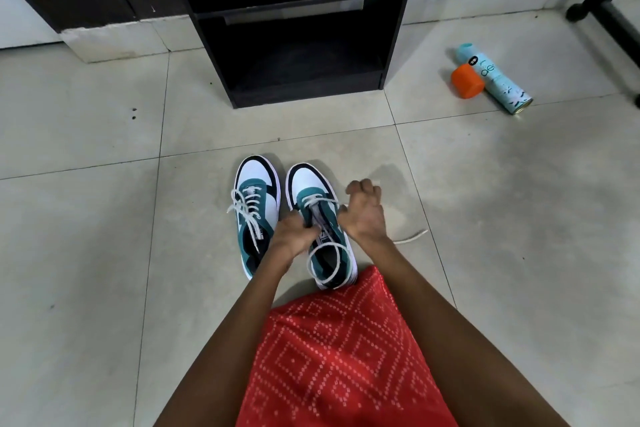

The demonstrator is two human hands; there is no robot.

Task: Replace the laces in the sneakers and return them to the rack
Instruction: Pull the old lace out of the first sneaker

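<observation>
Our two sneakers stand side by side on the tiled floor [104,218], toes toward the black rack [304,87]; the left sneaker [256,215] is laced with its ends loose, and our hands are on the right sneaker [311,184]. Our left hand [294,236] rests at its tongue, fingers curled and pinching the white lace [318,198], while our right hand [365,211] is fisted around the same lace just beside the shoe, the loose end trailing over the floor. A spray can [495,80] and an orange cap [467,81] lie well apart to the right.
</observation>
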